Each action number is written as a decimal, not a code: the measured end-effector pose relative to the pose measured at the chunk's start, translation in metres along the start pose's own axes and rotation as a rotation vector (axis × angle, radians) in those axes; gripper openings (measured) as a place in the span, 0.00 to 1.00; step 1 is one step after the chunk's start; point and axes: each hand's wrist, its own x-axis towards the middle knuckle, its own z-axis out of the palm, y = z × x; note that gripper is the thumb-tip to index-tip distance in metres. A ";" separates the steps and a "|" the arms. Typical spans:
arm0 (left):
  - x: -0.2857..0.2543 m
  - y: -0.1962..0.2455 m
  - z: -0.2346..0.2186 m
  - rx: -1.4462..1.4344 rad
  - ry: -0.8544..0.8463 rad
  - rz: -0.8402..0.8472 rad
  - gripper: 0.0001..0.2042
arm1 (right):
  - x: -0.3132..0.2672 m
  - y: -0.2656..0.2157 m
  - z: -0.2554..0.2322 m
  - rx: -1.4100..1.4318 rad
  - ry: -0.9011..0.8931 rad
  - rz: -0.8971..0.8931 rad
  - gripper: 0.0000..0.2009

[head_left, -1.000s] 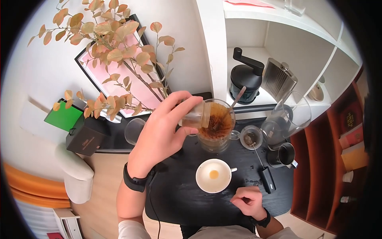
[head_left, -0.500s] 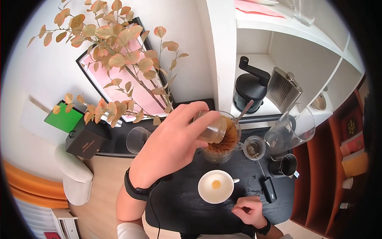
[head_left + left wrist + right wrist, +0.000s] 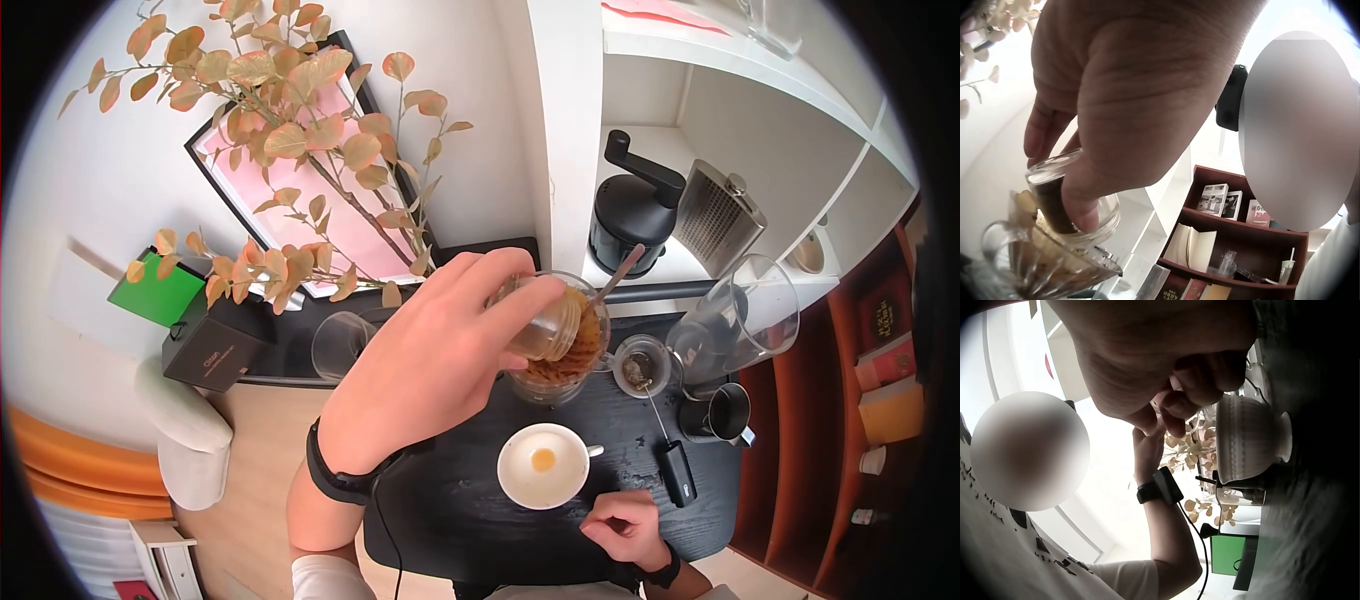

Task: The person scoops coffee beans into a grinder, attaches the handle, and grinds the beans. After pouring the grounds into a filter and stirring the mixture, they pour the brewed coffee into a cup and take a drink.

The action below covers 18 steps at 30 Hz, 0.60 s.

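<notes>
My left hand (image 3: pixel 430 360) grips a small clear glass jar (image 3: pixel 548 332), tipped with its mouth over a glass coffee dripper (image 3: pixel 1066 275). In the left wrist view something dark brown shows through the jar, and the thumb presses on its side. A brown-stained paper filter (image 3: pixel 590 345) with dark coffee grounds lines the dripper, and a thin stick (image 3: pixel 622 272) leans out of it. Near the table's front my right hand (image 3: pixel 625 527) rests loosely curled, holding nothing. Beside it stands a white cup (image 3: pixel 520 485) with a small light-brown pool at its bottom.
Right of the dripper are a small glass (image 3: pixel 642 388) with a whisk head in it, a black frother handle (image 3: pixel 676 475), a dark metal pitcher (image 3: pixel 712 418) and a tall glass vessel (image 3: pixel 755 335). A hand grinder (image 3: pixel 632 215) stands on the white shelf. Leafy branches (image 3: pixel 285 140) reach in from the left.
My left hand has brought the jar farther over the dripper and tipped its mouth more downward. The head view has shifted slightly. My right hand stays in place.
</notes>
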 end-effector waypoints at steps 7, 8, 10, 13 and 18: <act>0.003 0.002 -0.002 0.038 -0.003 -0.004 0.34 | -0.002 0.002 -0.001 -0.022 -0.017 0.003 0.08; 0.003 0.002 -0.003 0.025 -0.014 0.006 0.34 | -0.002 0.002 -0.001 -0.023 -0.013 -0.004 0.08; 0.003 0.001 -0.004 0.030 -0.017 -0.001 0.33 | -0.001 0.003 0.000 -0.020 -0.007 -0.011 0.08; 0.004 0.001 -0.002 0.028 -0.035 -0.005 0.33 | -0.001 0.001 0.000 -0.019 0.010 -0.004 0.08; 0.003 0.003 -0.005 0.048 -0.042 -0.005 0.33 | -0.002 0.003 0.000 -0.022 0.003 -0.017 0.07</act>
